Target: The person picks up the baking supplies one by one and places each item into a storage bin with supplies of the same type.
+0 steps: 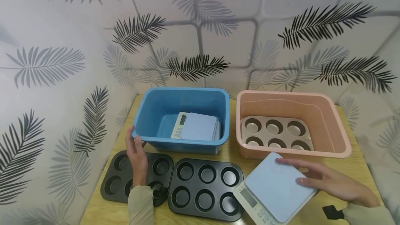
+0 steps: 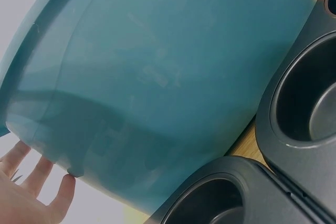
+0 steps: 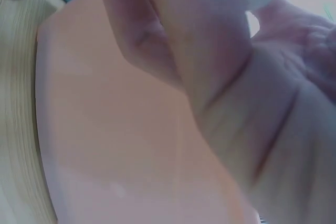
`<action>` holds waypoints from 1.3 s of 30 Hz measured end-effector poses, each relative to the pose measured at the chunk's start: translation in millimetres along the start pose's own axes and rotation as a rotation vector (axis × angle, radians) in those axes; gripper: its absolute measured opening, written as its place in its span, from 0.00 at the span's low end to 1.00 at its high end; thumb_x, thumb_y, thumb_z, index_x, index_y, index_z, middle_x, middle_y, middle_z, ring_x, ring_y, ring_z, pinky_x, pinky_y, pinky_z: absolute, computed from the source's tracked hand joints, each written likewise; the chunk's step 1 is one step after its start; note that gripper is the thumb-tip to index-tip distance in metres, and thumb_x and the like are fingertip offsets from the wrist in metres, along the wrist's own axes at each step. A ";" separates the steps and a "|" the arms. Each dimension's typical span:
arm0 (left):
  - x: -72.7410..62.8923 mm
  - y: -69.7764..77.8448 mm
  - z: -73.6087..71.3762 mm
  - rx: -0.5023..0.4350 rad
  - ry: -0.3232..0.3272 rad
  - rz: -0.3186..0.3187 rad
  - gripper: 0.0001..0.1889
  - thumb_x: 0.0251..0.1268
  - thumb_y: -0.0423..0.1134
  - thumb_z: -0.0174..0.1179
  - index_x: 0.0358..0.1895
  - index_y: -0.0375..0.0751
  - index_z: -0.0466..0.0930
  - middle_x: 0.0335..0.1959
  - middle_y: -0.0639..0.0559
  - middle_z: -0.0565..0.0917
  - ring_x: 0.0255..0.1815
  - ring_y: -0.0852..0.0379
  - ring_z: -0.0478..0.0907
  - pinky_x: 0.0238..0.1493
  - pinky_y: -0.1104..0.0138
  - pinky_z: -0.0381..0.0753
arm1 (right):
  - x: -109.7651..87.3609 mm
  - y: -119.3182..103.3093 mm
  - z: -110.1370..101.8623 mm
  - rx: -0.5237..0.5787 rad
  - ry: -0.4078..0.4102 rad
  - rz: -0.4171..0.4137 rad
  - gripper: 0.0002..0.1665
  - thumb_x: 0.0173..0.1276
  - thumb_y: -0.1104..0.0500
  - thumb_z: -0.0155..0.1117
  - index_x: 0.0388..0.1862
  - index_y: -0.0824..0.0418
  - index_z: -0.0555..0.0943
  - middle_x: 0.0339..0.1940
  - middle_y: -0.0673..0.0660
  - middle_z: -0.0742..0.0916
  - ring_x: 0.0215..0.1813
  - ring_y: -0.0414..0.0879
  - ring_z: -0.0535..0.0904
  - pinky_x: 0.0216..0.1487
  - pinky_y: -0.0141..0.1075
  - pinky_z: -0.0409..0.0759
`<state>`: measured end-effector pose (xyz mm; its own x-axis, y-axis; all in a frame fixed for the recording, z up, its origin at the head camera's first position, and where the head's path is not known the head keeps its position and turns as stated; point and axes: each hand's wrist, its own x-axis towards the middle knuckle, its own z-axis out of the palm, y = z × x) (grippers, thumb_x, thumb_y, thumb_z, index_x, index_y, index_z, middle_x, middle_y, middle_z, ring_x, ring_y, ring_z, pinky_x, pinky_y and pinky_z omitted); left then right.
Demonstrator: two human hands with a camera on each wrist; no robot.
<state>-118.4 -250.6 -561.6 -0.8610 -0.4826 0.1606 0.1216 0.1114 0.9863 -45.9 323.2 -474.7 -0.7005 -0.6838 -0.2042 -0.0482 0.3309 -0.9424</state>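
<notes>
My left hand (image 1: 138, 157) is at the front left corner of a blue plastic bin (image 1: 184, 142), its fingertips touching the corner by the rim. In the left wrist view its fingers (image 2: 38, 174) lie against the bin's outer wall. Inside the bin lies a kitchen scale (image 1: 200, 126) with a pale square platform. My right hand (image 1: 325, 176) grips a second kitchen scale (image 1: 278, 186) by its right edge, thumb and a finger over the platform. This scale is tilted, its display toward the lower left, and overlaps a muffin tin's corner. In the right wrist view the hand hides most of it.
A pink bin (image 1: 339, 131) stands right of the blue one, with a light-coloured muffin tin (image 1: 281, 133) inside. Two dark muffin tins, a left one (image 1: 140, 169) and a right one (image 1: 195, 190), lie side by side on the wooden table (image 1: 103, 214) in front.
</notes>
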 end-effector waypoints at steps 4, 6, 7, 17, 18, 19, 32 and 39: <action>0.6 0.2 0.0 0.000 -0.003 0.008 0.26 0.92 0.47 0.45 0.86 0.55 0.64 0.89 0.48 0.62 0.87 0.41 0.62 0.76 0.42 0.69 | 0.6 -6.8 -0.2 0.097 -0.049 0.043 0.34 0.90 0.66 0.44 0.90 0.54 0.61 0.90 0.34 0.63 0.79 0.23 0.67 0.65 0.30 0.79; 0.9 -0.2 -0.2 0.002 -0.004 0.008 0.26 0.92 0.47 0.45 0.86 0.55 0.64 0.89 0.48 0.62 0.87 0.42 0.62 0.76 0.43 0.69 | 1.4 -8.8 0.7 0.100 -0.033 0.011 0.34 0.89 0.67 0.44 0.90 0.56 0.61 0.89 0.32 0.64 0.79 0.21 0.66 0.66 0.29 0.79; 1.0 -0.5 -0.3 0.001 -0.004 0.007 0.26 0.92 0.47 0.45 0.86 0.55 0.64 0.89 0.48 0.62 0.87 0.42 0.62 0.76 0.44 0.69 | 1.8 -9.4 1.2 0.115 -0.025 -0.014 0.34 0.89 0.69 0.44 0.90 0.58 0.61 0.89 0.32 0.65 0.79 0.22 0.67 0.65 0.30 0.81; 0.5 -1.3 -0.9 -0.012 -0.011 0.008 0.27 0.92 0.47 0.45 0.86 0.54 0.63 0.89 0.44 0.61 0.87 0.40 0.62 0.74 0.50 0.71 | 9.3 -12.2 0.0 0.414 -0.007 -0.204 0.39 0.84 0.77 0.41 0.90 0.69 0.51 0.90 0.45 0.67 0.79 0.40 0.77 0.65 0.42 0.88; 0.5 -1.5 -1.0 -0.014 -0.012 0.010 0.27 0.92 0.47 0.45 0.86 0.54 0.63 0.89 0.44 0.61 0.87 0.40 0.62 0.74 0.52 0.71 | 9.8 -11.8 0.2 0.393 0.025 -0.226 0.39 0.83 0.78 0.42 0.90 0.71 0.51 0.91 0.46 0.66 0.82 0.38 0.73 0.67 0.38 0.86; 0.6 -1.7 -1.4 -0.018 -0.015 0.011 0.27 0.92 0.47 0.44 0.86 0.54 0.63 0.89 0.45 0.61 0.87 0.40 0.62 0.73 0.53 0.71 | 11.4 -10.8 0.3 0.388 0.047 -0.270 0.40 0.81 0.79 0.44 0.89 0.73 0.52 0.92 0.47 0.64 0.86 0.36 0.67 0.70 0.36 0.84; 1.8 -2.0 -1.4 -0.019 -0.016 0.019 0.26 0.92 0.47 0.44 0.86 0.55 0.63 0.88 0.46 0.62 0.86 0.42 0.63 0.73 0.57 0.72 | 50.4 -32.1 0.9 0.359 0.327 -0.292 0.52 0.69 0.83 0.64 0.89 0.65 0.59 0.90 0.43 0.65 0.72 0.37 0.80 0.64 0.30 0.85; 1.7 -2.1 -2.2 -0.033 -0.018 0.028 0.26 0.93 0.46 0.44 0.86 0.53 0.63 0.88 0.46 0.63 0.86 0.42 0.64 0.70 0.61 0.72 | 83.6 -43.0 7.2 0.283 0.451 -0.235 0.54 0.70 0.80 0.68 0.90 0.58 0.60 0.79 0.53 0.72 0.61 0.40 0.84 0.60 0.28 0.87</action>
<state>-119.0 -253.5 -563.3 -0.8659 -0.4637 0.1875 0.1616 0.0954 0.9822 -97.3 247.2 -453.2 -0.9310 -0.3528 0.0937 -0.0906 -0.0254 -0.9956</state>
